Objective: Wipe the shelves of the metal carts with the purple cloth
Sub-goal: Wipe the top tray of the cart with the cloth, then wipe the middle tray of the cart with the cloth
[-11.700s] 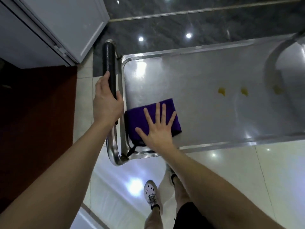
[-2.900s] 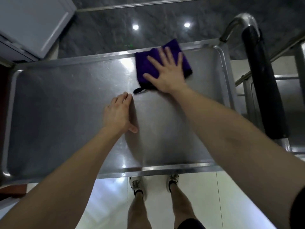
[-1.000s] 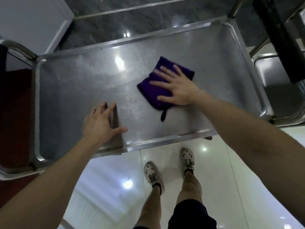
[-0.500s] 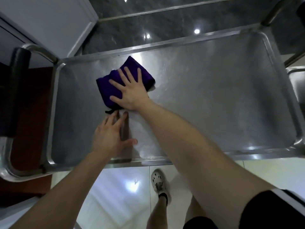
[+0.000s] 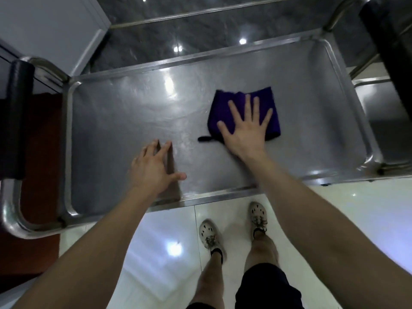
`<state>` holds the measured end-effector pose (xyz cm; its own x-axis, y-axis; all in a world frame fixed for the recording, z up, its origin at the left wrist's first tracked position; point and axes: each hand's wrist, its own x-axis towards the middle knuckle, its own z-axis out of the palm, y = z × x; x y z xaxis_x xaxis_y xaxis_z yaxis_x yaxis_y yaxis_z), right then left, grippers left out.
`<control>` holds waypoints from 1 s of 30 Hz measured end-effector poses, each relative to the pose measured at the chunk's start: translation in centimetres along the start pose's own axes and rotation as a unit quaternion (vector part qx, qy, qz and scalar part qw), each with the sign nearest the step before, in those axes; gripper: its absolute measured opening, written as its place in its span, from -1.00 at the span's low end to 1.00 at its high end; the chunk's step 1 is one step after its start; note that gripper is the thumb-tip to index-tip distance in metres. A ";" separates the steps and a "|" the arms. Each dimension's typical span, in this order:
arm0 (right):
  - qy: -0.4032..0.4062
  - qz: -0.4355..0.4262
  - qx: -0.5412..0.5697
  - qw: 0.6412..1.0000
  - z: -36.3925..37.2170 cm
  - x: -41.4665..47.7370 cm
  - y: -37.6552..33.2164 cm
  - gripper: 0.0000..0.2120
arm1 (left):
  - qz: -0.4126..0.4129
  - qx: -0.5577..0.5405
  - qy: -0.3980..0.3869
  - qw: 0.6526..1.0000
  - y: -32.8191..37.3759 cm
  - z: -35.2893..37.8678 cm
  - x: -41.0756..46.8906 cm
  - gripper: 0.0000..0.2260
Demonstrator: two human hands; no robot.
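The top shelf of a stainless steel cart (image 5: 116, 121) fills the middle of the head view. A folded purple cloth (image 5: 223, 101) lies on its right half, a black loop sticking out at its near left corner. My right hand (image 5: 245, 128) presses flat on the cloth with fingers spread. My left hand (image 5: 153, 168) rests flat on the bare shelf near the front rim, fingers straight, apart from the cloth.
The cart's black-padded handle (image 5: 15, 112) stands at the left end. A second metal cart (image 5: 385, 103) with a black handle (image 5: 388, 45) abuts the right end. A grey cabinet (image 5: 51, 30) is at the back left. My feet stand on the white tiled floor (image 5: 334, 208).
My right hand has slid the cloth from the shelf's far left to its right half. My left hand has stayed pressed on the shelf near the front rim.
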<state>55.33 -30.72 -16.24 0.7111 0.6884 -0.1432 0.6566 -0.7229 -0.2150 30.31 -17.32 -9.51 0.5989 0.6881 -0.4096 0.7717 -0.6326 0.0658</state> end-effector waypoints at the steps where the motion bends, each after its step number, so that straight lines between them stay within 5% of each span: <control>1: -0.011 -0.050 -0.006 0.999 1.0 -2.9 -1.4 -0.24 | -0.001 -0.001 0.000 1.000 0.0 0.0 0.0 0.11; 4: -0.053 -0.142 -0.026 0.988 2.6 -10.8 -3.3 -0.24 | 0.005 -0.006 -0.004 1.000 0.0 0.0 0.0 0.09; 8: -0.108 -0.157 -0.035 0.981 1.8 -15.8 -2.5 -0.22 | 0.004 -0.031 -0.047 0.998 0.1 -0.5 0.1 0.03; 11: -0.109 -0.130 0.093 0.981 -0.5 -15.5 -1.8 -0.33 | -0.003 -0.076 -0.017 0.997 0.8 -0.8 0.4 -0.36; 13: -0.014 -0.069 0.181 0.981 -2.0 -14.3 -1.1 -0.48 | 0.011 -0.136 0.027 0.990 2.2 -0.6 0.1 -0.59; 15: 0.047 -0.015 0.179 0.983 -3.2 -12.2 -0.4 -0.54 | 0.028 -0.219 0.013 0.975 4.1 -0.3 -0.4 -0.59; 18: -0.032 -0.016 0.127 0.991 -4.4 -9.2 0.1 -0.50 | 0.026 -0.257 -0.008 0.966 5.7 0.8 -0.8 -0.48; 21: -0.088 -0.030 0.093 0.991 -4.6 -8.1 0.4 -0.64 | 0.015 -0.208 0.004 0.978 5.4 2.3 -1.4 -0.63; 30: -0.068 -0.077 0.162 0.981 -6.9 -18.9 3.7 -0.74 | 0.031 -0.266 0.023 0.963 0.7 4.1 -10.7 -0.86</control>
<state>46.07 -46.80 -7.67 0.5546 0.8058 -0.2077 0.6244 -0.5680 -0.5362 23.60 -26.54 -8.80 0.6468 0.6776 -0.3499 0.7270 -0.4093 0.5513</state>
